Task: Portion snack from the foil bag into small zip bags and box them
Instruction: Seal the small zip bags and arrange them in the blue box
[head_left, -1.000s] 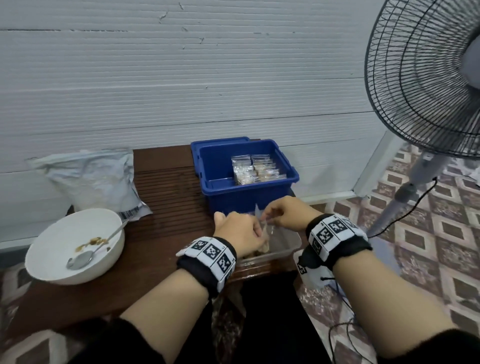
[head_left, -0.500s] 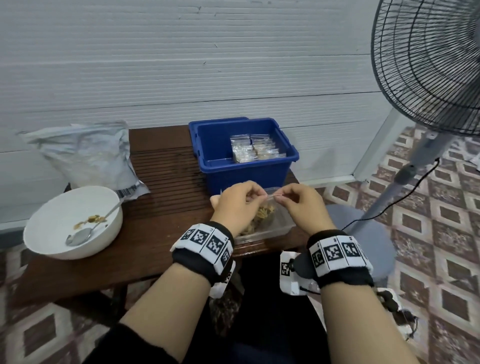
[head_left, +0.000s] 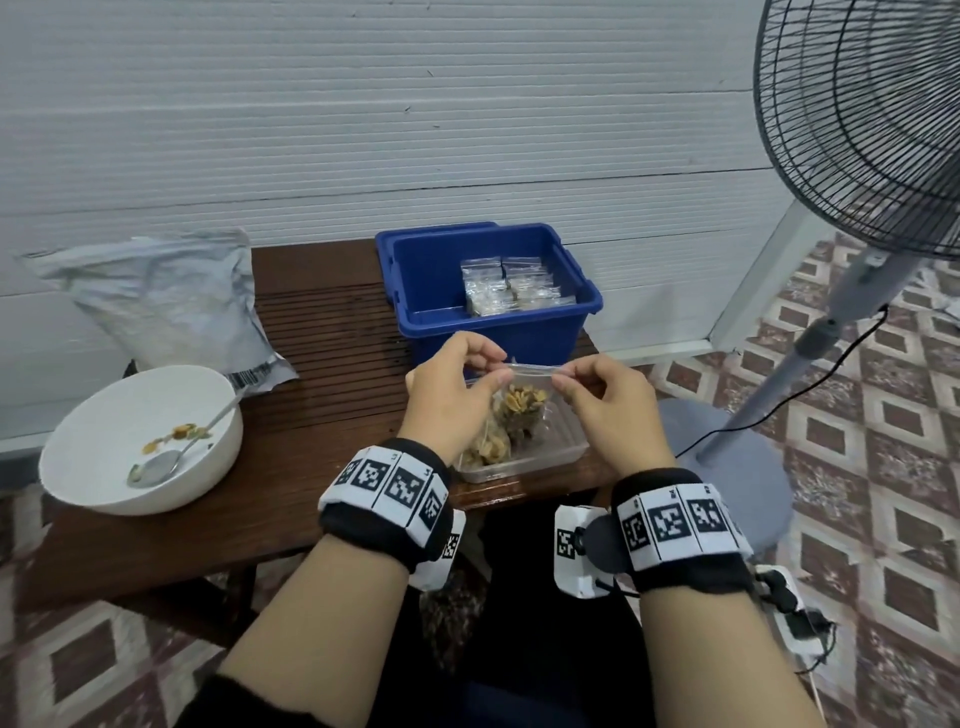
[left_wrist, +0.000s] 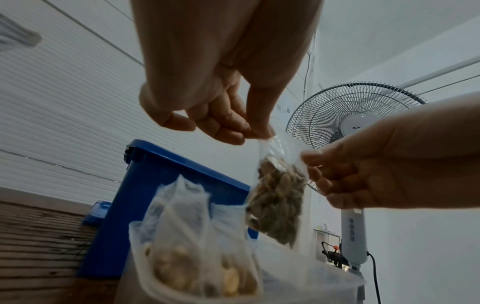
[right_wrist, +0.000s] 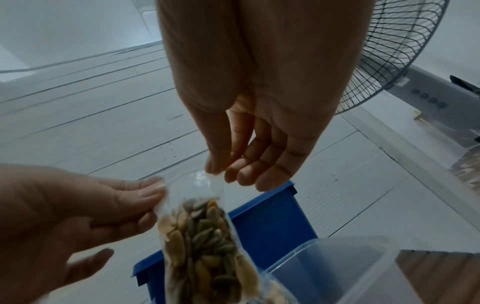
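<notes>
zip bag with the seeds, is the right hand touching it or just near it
Touching. In the right wrist view the right hand pinches the top edge of the zip bag between thumb and fingertip; the left hand holds the other corner.

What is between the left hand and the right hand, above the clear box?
In the head view, the filled zip bag stretches between the left hand and right hand; each pinches one top corner, above the clear box.

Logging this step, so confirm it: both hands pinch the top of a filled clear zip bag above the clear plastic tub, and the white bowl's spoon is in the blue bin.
One error: the metal spoon lies in the white bowl, not the blue plastic bin, as the head view shows. The rest stands.
</notes>
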